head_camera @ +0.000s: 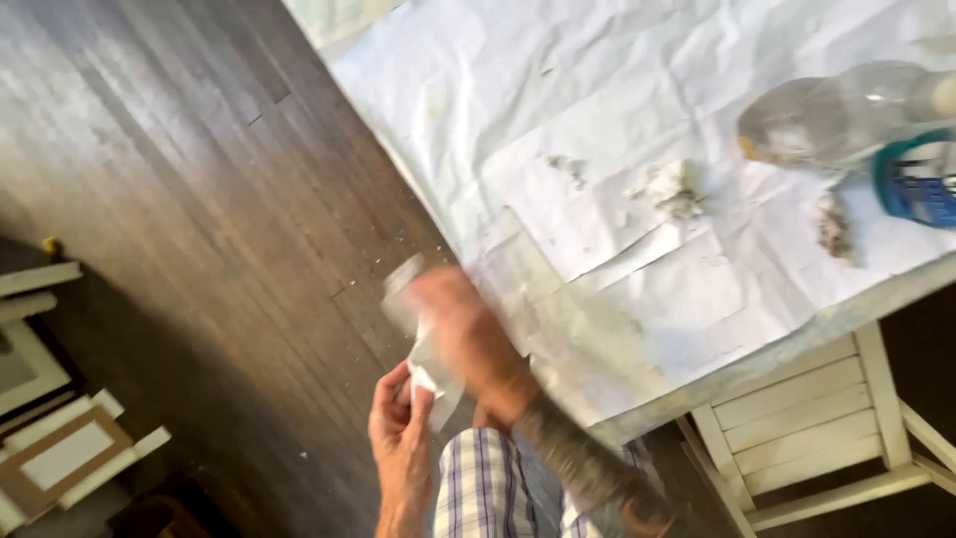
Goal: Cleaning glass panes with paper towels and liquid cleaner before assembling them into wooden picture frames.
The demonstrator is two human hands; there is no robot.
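1. At nine o'clock of the view, picture frames (60, 448) lie on the dark wood floor (199, 199), pale and brown ones overlapping.
2. At six o'clock, the left hand (400, 438) pinches the lower end of a white paper scrap (430, 374) between thumb and fingers, so it is grasping the scrap.
3. Just above it, toward twelve o'clock, the right hand (460, 329) is motion-blurred; it covers the scrap's upper part, and I cannot tell whether it is clenched on the scrap or loose.
4. The scrap sits between both hands, off the table's edge, above plaid shorts (488, 488).
5. At two o'clock, the table (757, 364) is covered in crumpled white paper (518, 90) with small crumbly clumps (672, 191).
6. At three o'clock lie a clear plastic bottle (836, 115) and a teal-rimmed container (916, 179).
7. At four o'clock stands a white wooden chair (807, 418).
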